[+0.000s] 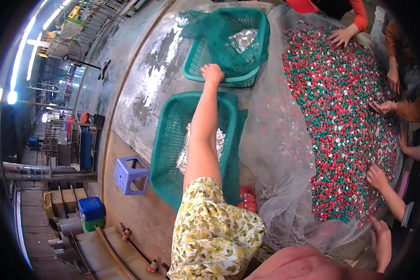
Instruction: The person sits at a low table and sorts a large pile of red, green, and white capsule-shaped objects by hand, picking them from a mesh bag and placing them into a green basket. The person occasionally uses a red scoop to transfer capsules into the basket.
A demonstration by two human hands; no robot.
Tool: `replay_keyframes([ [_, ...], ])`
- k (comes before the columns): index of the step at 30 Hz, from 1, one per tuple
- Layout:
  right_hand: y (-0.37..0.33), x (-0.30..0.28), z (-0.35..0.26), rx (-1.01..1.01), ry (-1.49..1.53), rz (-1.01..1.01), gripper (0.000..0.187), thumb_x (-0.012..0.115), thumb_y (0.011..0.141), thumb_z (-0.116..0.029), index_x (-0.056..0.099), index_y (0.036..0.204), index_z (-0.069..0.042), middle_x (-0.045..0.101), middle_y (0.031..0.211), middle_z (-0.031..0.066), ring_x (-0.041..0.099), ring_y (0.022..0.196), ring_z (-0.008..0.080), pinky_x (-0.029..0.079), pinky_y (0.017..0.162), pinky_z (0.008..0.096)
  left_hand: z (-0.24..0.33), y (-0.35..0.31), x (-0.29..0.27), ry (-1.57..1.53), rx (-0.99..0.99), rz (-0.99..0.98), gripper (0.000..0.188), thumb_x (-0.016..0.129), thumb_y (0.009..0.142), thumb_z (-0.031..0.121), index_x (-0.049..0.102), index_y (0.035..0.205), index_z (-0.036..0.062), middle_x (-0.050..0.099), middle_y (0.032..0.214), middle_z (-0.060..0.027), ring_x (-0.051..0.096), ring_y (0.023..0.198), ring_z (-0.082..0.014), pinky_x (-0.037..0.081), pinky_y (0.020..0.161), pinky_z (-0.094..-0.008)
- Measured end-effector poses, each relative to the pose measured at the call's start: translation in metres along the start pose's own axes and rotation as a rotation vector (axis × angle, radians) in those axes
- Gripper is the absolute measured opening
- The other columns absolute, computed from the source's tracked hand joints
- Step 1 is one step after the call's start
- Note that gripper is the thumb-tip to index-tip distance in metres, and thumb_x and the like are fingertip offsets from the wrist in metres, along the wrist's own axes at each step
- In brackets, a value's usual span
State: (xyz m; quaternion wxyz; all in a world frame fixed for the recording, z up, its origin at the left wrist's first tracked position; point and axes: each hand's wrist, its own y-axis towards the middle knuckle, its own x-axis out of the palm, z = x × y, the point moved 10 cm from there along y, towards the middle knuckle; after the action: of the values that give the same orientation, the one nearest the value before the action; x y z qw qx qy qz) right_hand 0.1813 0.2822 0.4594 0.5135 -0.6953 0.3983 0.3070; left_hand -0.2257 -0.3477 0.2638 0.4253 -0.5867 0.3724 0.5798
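My left hand [213,73], at the end of a bare forearm below a yellow floral sleeve, is closed at the near rim of a green plastic basket [247,82]. Green netting [214,35] and silvery foil pieces [243,40] lie in that basket. Under my forearm stands a second green basket [159,158], also netted, holding silvery pieces [184,156]. Bare skin [308,266] fills part of the lower edge. A hand [382,242] shows at lower right; I cannot tell whether it is my right hand.
A heap of red, green and silver wrapped pieces [340,126] covers sheer netting [275,135] at right. Other people's hands [343,36] [383,107] [377,177] reach over it. A purple stool [126,176] and red sandals [247,198] stand near the baskets.
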Motion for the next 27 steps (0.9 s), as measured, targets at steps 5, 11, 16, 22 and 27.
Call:
replay_keyframes([
  [5, 0.012, 0.01, 0.002, 0.018, 0.001, -0.107, 0.043, 0.054, 0.071, 0.007, 0.054, 0.113, 0.0, 0.052, 0.088, 0.0171, 0.051, 0.085, 0.0351, 0.04, 0.078, 0.0397, -0.014, 0.02, 0.003, -0.404, -0.149, 0.17, 0.041, 0.058, 0.079, 0.024, 0.054, 0.111, -0.0016, 0.053, 0.112, -0.0278, 0.04, 0.117, -0.0448, 0.035, 0.098, -0.0464],
  [11, 0.02, 0.0, -0.027, -0.026, -0.01, -0.08, 0.045, 0.055, 0.072, 0.007, 0.053, 0.116, -0.002, 0.053, 0.094, 0.0181, 0.051, 0.09, 0.036, 0.039, 0.082, 0.0401, -0.004, -0.026, -0.125, -0.484, 0.337, 0.624, 0.025, 0.054, 0.086, 0.021, 0.046, 0.104, 0.0055, 0.056, 0.096, -0.0228, 0.055, 0.082, -0.0461, 0.044, 0.07, -0.0506],
  [16, -0.001, 0.002, -0.016, 0.063, -0.036, -0.08, 0.046, 0.058, 0.075, 0.003, 0.053, 0.12, -0.006, 0.052, 0.109, 0.0181, 0.047, 0.107, 0.0353, 0.036, 0.09, 0.0407, -0.013, -0.088, -0.154, 0.184, 0.408, 0.414, 0.028, 0.052, 0.085, 0.013, 0.047, 0.113, 0.0127, 0.056, 0.09, -0.0167, 0.061, 0.08, -0.034, 0.05, 0.062, -0.0454],
  [22, -0.007, 0.0, -0.039, -0.028, 0.087, -0.101, 0.045, 0.057, 0.073, 0.005, 0.054, 0.117, -0.003, 0.054, 0.089, 0.0165, 0.054, 0.085, 0.0331, 0.041, 0.081, 0.0379, -0.02, -0.163, -0.044, 0.057, 0.146, -0.14, 0.047, 0.047, 0.089, 0.043, 0.067, 0.092, 0.0002, 0.064, 0.096, -0.0226, 0.062, 0.093, -0.038, 0.05, 0.08, -0.0461],
  [27, -0.01, -0.006, -0.057, -0.072, 0.037, -0.087, 0.045, 0.059, 0.074, 0.004, 0.055, 0.117, -0.004, 0.056, 0.093, 0.016, 0.055, 0.086, 0.0302, 0.041, 0.082, 0.0367, 0.046, -0.184, -0.073, -0.022, 0.25, -0.156, 0.062, 0.041, 0.089, 0.052, 0.067, 0.084, -0.0043, 0.063, 0.091, -0.0265, 0.06, 0.093, -0.0388, 0.049, 0.078, -0.0448],
])
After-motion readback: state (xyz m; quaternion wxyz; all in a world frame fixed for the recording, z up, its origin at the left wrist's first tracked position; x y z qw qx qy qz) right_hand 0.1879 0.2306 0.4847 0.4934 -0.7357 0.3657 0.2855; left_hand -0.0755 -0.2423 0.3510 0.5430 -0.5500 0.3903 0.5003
